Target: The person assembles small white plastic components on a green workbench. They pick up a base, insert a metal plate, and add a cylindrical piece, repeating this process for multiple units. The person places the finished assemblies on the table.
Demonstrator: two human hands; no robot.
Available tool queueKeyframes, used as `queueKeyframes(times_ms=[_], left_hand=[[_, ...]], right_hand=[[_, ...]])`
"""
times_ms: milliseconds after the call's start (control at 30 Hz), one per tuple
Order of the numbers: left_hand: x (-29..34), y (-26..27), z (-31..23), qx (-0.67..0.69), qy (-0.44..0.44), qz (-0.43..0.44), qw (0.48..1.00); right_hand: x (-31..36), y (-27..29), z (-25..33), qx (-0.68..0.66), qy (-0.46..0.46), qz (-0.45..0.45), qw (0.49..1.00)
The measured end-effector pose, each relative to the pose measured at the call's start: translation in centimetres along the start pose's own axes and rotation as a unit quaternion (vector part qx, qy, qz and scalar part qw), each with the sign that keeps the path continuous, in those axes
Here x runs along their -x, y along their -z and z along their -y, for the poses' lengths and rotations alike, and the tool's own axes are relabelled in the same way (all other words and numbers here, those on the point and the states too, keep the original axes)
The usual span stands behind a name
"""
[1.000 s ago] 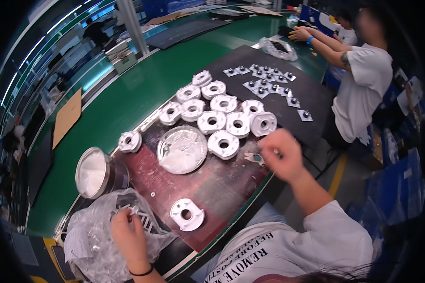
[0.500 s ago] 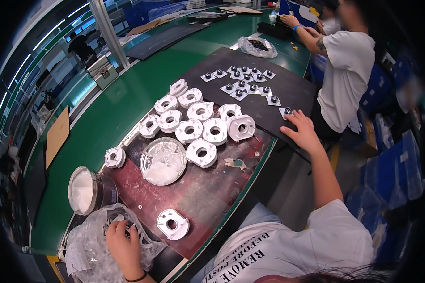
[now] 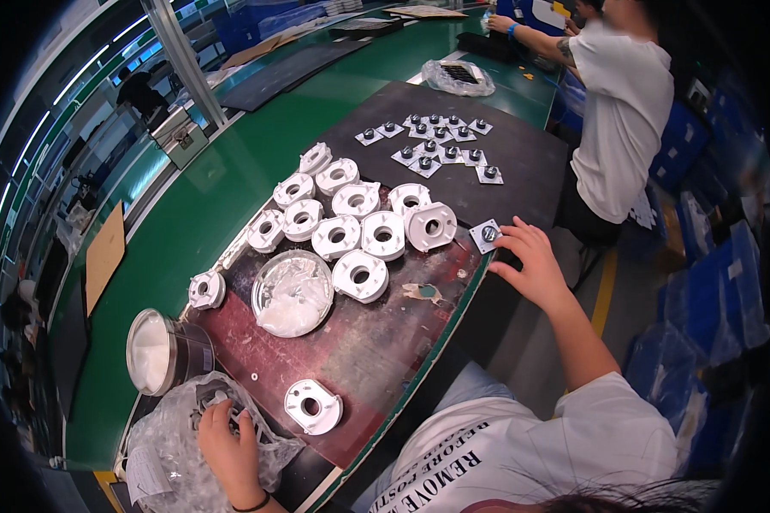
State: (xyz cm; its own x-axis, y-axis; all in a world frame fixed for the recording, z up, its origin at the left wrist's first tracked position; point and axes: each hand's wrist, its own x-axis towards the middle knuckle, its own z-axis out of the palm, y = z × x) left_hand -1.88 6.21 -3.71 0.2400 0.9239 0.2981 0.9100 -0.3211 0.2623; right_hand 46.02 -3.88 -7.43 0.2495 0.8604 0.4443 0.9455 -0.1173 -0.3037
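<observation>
Between the thumb and fingertips of my right hand (image 3: 530, 263), a small white square plate with a round black part (image 3: 486, 236) is pinched at its edge, by the board's right side. My left hand (image 3: 229, 449) reaches into the mouth of a clear plastic bag (image 3: 167, 423) at the lower left. Its fingers curl over small dark grey parts (image 3: 214, 392); the tips are partly hidden. Right of this bag, one white round housing with a central hole (image 3: 313, 407) lies alone. Several more white housings (image 3: 382, 235) sit grouped on the reddish board (image 3: 385, 338).
Several more square plates (image 3: 428, 150) lie spread on a black mat (image 3: 364, 111). A round lid with white paste (image 3: 293, 293) and an open tin (image 3: 169, 352) stand at the left. A single housing (image 3: 206, 291) is near the tin. Another person (image 3: 620, 120) works at the far right.
My right hand has drawn back toward me, bringing a square plate off the black mat to the board's right side. My left hand has barely shifted in the bag.
</observation>
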Motion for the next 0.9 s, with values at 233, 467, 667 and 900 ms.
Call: queueKeyframes(times_ms=[233, 467, 667, 900], left_hand=[[0.1, -0.1, 0.3, 0.008, -0.003, -0.004, 1.0], [0.0, -0.1, 0.2, 0.011, -0.003, 0.001, 1.0], [0.1, -0.2, 0.0, 0.011, -0.007, -0.005, 1.0], [0.3, 0.4, -0.7, -0.029, -0.017, -0.081, 0.996]], right_hand=[[-0.3, -0.6, 0.2, 0.02, 0.024, -0.059, 0.998], [-0.7, -1.1, -0.4, 0.026, 0.048, -0.093, 0.994], [-0.9, -0.5, -0.4, 0.015, 0.056, -0.111, 0.992], [-0.9, -0.4, 3.5, -0.331, -0.002, -0.098, 0.938]])
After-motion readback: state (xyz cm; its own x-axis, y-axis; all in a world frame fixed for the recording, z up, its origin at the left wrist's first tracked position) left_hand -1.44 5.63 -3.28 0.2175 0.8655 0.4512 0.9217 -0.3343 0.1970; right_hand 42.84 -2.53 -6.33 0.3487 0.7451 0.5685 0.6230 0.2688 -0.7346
